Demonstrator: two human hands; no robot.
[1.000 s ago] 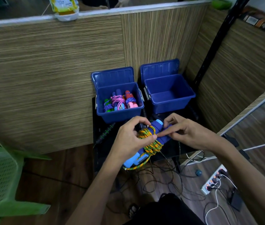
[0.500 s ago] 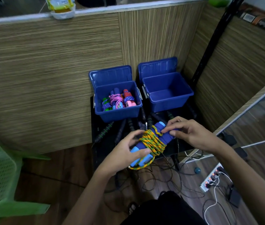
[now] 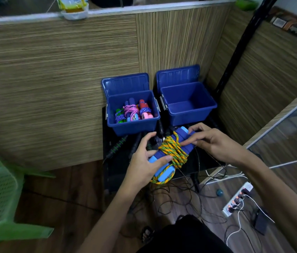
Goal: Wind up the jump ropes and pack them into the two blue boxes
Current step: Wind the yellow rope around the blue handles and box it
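Right blue box (image 3: 204, 116): centre frame, lid up, nothing visible inside.
Left blue box (image 3: 120, 126): just beside it, holds three wound ropes (image 3: 133, 112).
Left hand (image 3: 145, 161): fingers curled on the near end of the bundle.
Right hand (image 3: 215, 143): fingertips pinching the far end.
Jump rope (image 3: 173, 152): blue handles, orange-green cord coiled round (held below the boxes).

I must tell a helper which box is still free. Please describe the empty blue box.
Against the wood-grain wall stand two open blue boxes. The empty blue box is the right one, nearer the black pole; its neighbour, the left box, already holds wound ropes.
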